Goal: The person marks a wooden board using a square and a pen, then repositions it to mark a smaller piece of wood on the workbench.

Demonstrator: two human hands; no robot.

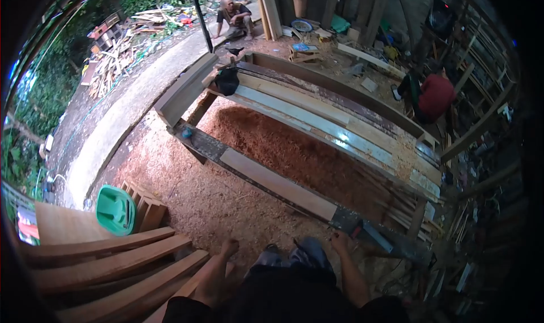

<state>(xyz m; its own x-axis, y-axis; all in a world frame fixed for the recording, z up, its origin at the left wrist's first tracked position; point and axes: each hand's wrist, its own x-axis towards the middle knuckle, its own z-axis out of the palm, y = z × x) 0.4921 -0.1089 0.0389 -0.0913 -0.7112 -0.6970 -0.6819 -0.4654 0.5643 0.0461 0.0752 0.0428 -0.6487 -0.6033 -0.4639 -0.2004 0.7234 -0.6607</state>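
Below, both forearms hung at the bottom edge of the view, dark sleeves at the elbows, the person's knees between them.

Left hand [229, 247]: arm slanted up and inward from the lower left, wrist straight, hand held low over the sawdust floor [226, 198]. Fingers looked curled loosely inward; grip held nothing that I could see, but too small and dim to say whether pressed together or spread. Nearest things: the stack of curved planks [113, 261] just to its left, with a green plastic lid [115, 209] resting on the upper boards.

Right hand [341, 242]: arm rose from the lower right, elbow bent, hand at the near end of the long frame [362, 232]. Fingers bent downward at the frame's edge; whether touching it or just above, could not tell. Grip state likewise unclear. A pale plank [277, 183] lay along the near rail, its end just up and left of this hand. A small red-and-grey tool [368, 232] lay just beside the hand on the rail.

Farther off: the far rail carried long pale boards [328, 122] and a dark cloth [228, 80]. One person in red [435, 95] crouched at the right; another sat at the top [235, 17] near scrap timber [122, 45].

No brand, label or legible writing visible anywhere.
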